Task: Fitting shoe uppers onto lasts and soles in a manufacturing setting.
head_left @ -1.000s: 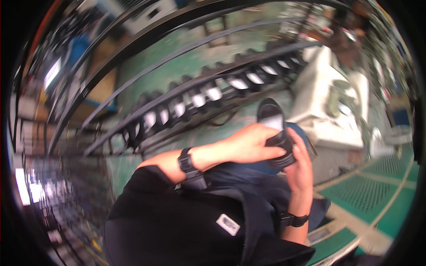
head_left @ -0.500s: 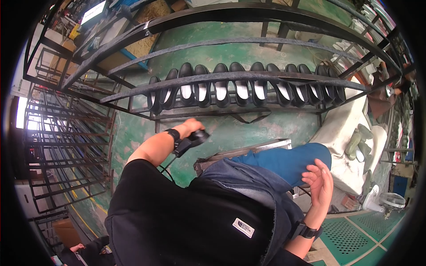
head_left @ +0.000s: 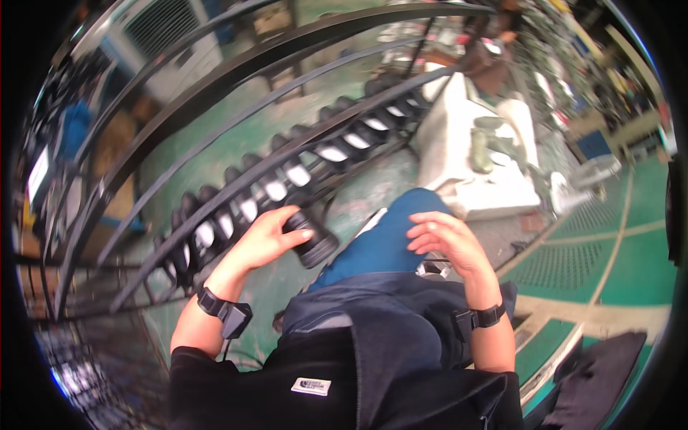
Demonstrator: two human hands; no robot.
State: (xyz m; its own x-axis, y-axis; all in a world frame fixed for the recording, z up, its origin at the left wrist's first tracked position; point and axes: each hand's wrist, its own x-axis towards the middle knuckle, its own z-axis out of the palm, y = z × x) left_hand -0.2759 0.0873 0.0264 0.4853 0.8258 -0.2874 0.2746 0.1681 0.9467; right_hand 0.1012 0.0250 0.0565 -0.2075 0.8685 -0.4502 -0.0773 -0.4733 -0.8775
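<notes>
My left hand is closed round a dark ridged thing that looks like a black shoe, its sole side partly showing and blurred. It is held in front of the rack, above my blue trouser leg. Nothing is in my right hand; its fingers are loosely apart, over the right side of my lap. Beyond the left hand, a row of black shoes with pale insoles stands along a dark metal rack.
A white sack lies at the right of the rack, with olive-green objects on it. Green perforated panels cover the right side. A dark cloth lies at the lower right. More rack bars curve across the upper left.
My view has turned right, so the rack now slants. The left hand has come closer to the right hand, still holding the dark thing. My right hand stays open.
</notes>
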